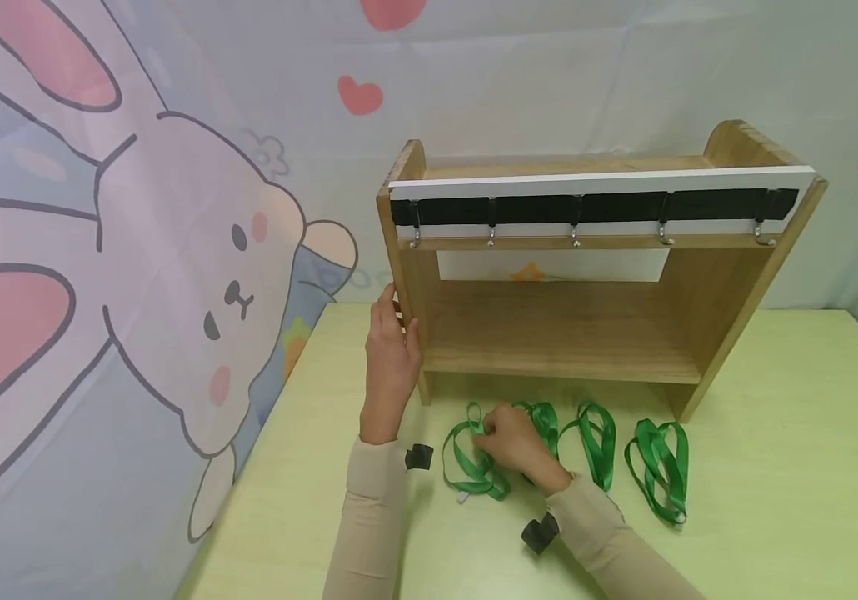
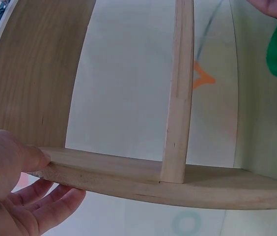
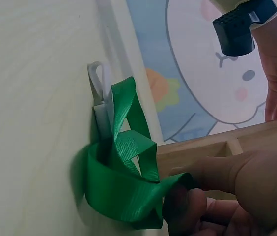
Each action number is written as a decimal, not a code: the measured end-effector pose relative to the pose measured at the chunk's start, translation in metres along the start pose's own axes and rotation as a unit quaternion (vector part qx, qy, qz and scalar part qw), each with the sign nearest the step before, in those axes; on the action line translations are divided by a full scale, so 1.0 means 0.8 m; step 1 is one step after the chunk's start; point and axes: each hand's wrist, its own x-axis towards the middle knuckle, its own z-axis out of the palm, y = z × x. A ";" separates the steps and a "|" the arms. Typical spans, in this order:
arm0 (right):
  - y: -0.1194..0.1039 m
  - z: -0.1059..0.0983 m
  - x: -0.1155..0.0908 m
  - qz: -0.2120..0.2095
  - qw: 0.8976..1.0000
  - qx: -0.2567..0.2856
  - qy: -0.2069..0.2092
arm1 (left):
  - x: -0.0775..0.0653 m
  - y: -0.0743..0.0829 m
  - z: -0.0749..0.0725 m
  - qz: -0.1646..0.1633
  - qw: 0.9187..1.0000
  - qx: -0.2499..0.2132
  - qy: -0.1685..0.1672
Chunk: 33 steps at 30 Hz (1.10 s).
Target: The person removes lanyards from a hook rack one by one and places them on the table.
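Note:
A wooden shelf rack (image 1: 564,333) stands on the table, with a row of metal hooks (image 1: 575,232) along its front top rail. My left hand (image 1: 391,358) holds the left side panel (image 2: 114,179) of the rack, thumb on one face and fingers on the other. In front of the rack lie several looped green lanyards. At the leftmost lanyard (image 3: 119,191), my right hand (image 1: 511,437) pinches the ribbon between thumb and fingers. A white end tab (image 3: 101,98) shows on that lanyard. Behind my right hand, another lanyard (image 1: 546,423) is partly hidden.
Further right lie two more green lanyards (image 1: 597,446) (image 1: 661,471). The pale yellow-green table (image 1: 796,467) ends at a wall cloth (image 1: 174,275) printed with a cartoon rabbit. Black wrist cameras sit on both sleeves.

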 end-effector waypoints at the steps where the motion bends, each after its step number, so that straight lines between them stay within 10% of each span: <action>1: 0.000 0.000 0.000 -0.002 1.000 -0.001 0.000 | 0.000 0.000 0.000 0.000 1.000 -0.001 0.000; 19: -0.011 -0.027 -0.003 0.040 0.998 -0.040 -0.006 | 0.005 -0.002 0.001 -0.002 1.000 -0.006 0.006; 33: -0.031 -0.066 -0.010 -0.046 0.996 -0.050 0.055 | 0.004 0.002 -0.001 -0.027 0.999 -0.016 0.034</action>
